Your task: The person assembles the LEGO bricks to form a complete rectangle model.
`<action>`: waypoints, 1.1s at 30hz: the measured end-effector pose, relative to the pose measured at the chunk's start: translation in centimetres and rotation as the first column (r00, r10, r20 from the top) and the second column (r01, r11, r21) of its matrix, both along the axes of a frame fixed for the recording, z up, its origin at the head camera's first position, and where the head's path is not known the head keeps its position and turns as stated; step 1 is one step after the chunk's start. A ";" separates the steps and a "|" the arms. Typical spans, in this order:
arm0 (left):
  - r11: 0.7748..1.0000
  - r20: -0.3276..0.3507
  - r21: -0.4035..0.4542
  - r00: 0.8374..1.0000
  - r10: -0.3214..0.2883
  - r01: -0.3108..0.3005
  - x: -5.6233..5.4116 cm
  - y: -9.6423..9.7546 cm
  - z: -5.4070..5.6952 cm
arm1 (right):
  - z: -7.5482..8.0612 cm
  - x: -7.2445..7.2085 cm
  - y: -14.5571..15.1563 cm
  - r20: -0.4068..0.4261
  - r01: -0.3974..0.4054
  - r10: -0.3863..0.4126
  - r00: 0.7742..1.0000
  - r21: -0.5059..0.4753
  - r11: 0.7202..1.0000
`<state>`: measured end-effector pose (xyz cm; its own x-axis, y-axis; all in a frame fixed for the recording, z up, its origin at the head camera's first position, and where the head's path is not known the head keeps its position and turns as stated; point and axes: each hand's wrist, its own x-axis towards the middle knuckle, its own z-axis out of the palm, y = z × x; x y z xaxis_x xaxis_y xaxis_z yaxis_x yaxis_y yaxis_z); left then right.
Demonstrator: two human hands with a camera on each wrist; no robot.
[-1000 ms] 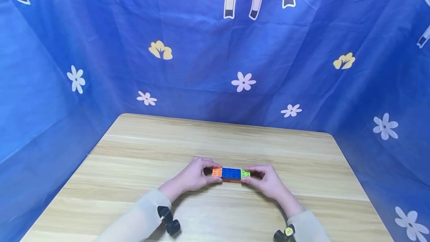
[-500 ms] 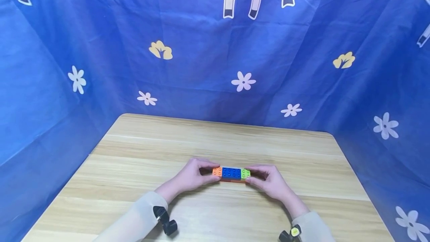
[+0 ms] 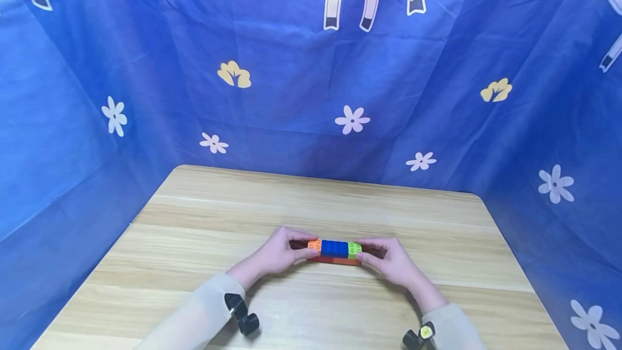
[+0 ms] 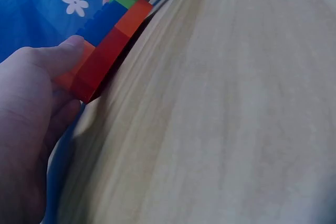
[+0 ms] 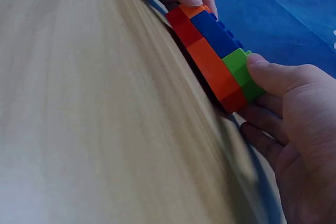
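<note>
A short bar of joined toy bricks [image 3: 334,251] lies lengthwise on the wooden table [image 3: 311,307]. Its top row runs orange, blue, green; below sit red and orange bricks. My left hand [image 3: 279,253] pinches the orange end with thumb and fingers, as the left wrist view shows on the bar [image 4: 102,51]. At the other end my right hand [image 3: 391,261] pinches the green brick. The right wrist view shows the bar [image 5: 215,53] with the thumb on the green brick and the right hand [image 5: 294,108] behind it. The bar looks slightly raised.
A blue cloth with white flowers [image 3: 352,119] hangs behind and at both sides of the table. Small black wrist cameras [image 3: 243,315] sit on my sleeves near the front edge. Bare wood lies all around the bar.
The bar has tipped or risen a little, so its red lower row shows more. Both hands keep their hold on its ends.
</note>
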<state>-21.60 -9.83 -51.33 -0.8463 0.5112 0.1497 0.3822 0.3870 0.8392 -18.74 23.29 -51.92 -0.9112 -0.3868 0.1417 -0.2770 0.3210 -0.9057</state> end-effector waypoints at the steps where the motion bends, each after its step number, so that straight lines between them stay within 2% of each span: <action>1: 1.000 0.011 -0.004 1.000 0.002 -0.002 -0.1 0.0 0.1 | 0.1 -0.1 0.0 -0.004 -0.002 0.002 1.000 0.005 1.000; 4: 1.000 0.037 -0.012 0.999 -0.003 0.003 -0.3 0.2 0.4 | 0.2 -0.1 -0.2 -0.032 -0.008 0.008 0.999 0.001 1.000; 9: 1.000 0.050 -0.018 0.999 -0.015 0.016 -0.8 0.3 0.8 | 0.3 -0.1 -0.7 -0.132 0.006 0.000 0.991 0.047 0.999; 12: 1.000 0.057 -0.023 0.998 -0.019 0.021 -1.1 0.4 0.9 | 0.0 -0.1 -1.0 -0.210 0.030 -0.010 0.978 0.093 0.995; 17: 0.999 0.042 -0.038 0.999 -0.014 0.016 -1.3 0.5 0.9 | -0.9 -0.3 -1.2 -0.327 0.050 -0.010 0.945 0.114 0.992; 22: 0.998 0.034 -0.056 0.999 -0.001 0.002 -1.2 0.6 1.0 | -0.9 -0.4 -1.2 -0.363 0.058 -0.014 0.932 0.112 0.992; 25: 0.997 -0.023 -0.078 1.000 -0.004 0.002 -1.1 0.4 1.0 | -0.7 -0.5 -1.3 -0.363 0.061 -0.009 0.932 0.132 0.989; 27: 0.996 -0.109 -0.083 0.994 -0.020 0.011 -1.0 0.1 1.0 | -0.6 -0.6 -1.3 -0.349 0.063 -0.006 0.937 0.152 0.986; 30: 0.994 -0.255 -0.101 0.965 -0.067 0.043 -0.7 -0.3 1.0 | -0.5 -0.8 -1.3 -0.328 0.062 -0.002 0.945 0.172 0.983; 32: 0.991 -0.317 -0.123 0.944 -0.088 0.051 -0.6 -0.3 0.9 | -0.3 -0.8 -1.3 -0.311 0.061 -0.004 0.950 0.174 0.983; 33: 0.990 -0.327 -0.134 0.940 -0.094 0.052 -0.5 -0.3 0.8 | -0.2 -0.9 -1.3 -0.308 0.060 -0.003 0.951 0.174 0.983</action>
<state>-22.15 -10.14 -50.50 -0.7186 0.6019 0.3484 0.6620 0.4384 0.6079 -19.60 22.00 -52.13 -0.8472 -0.4031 0.3461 -0.5183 0.4834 -0.7055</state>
